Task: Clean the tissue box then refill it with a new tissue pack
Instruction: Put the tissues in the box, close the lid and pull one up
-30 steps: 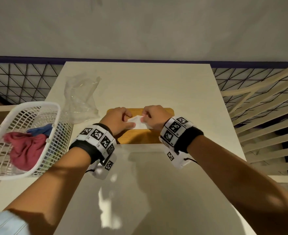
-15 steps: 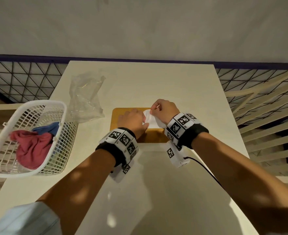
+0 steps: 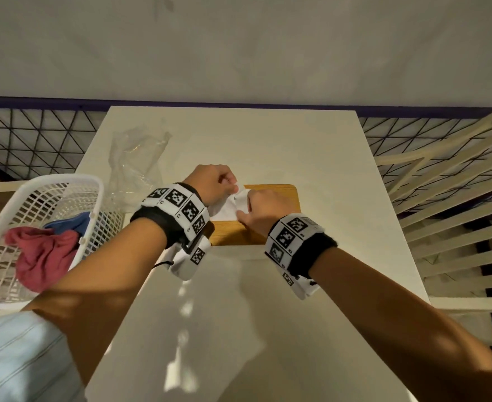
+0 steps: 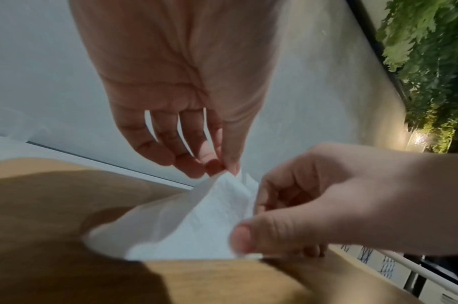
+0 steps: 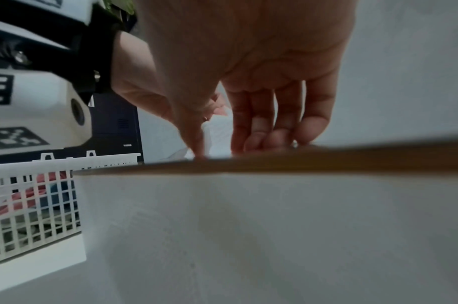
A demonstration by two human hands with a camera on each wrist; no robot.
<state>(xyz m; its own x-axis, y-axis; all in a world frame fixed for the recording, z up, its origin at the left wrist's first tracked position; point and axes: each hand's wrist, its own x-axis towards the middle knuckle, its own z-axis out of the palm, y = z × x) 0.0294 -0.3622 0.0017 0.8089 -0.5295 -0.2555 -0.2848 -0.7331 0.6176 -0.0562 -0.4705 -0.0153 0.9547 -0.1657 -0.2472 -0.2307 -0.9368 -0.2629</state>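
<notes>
The tissue box has a wooden lid [image 3: 279,195] and a white side [image 5: 248,226]; it stands mid-table. A white tissue [image 3: 227,208] sticks up out of the lid's slot [image 4: 196,216]. My left hand [image 3: 233,187] pinches the tissue's top tip between thumb and fingertips [image 4: 226,167]. My right hand [image 3: 243,210] is just right of it with fingers curled, and pinches the tissue lower down near the slot [image 4: 251,222]. In the right wrist view the right hand [image 5: 214,148] sits on the lid edge [image 5: 326,160], with the tissue [image 5: 217,131] behind the thumb.
A white mesh basket [image 3: 65,187] with a red cloth [image 3: 41,256] and a blue cloth stands at the table's left edge. Crumpled clear plastic wrap [image 3: 134,163] lies behind it. White slatted chair backs [image 3: 442,198] stand to the right.
The left hand has risen from low on the lid to pinch the tissue's tip. The right hand has dropped from the tip down toward the slot. The head view has shifted.
</notes>
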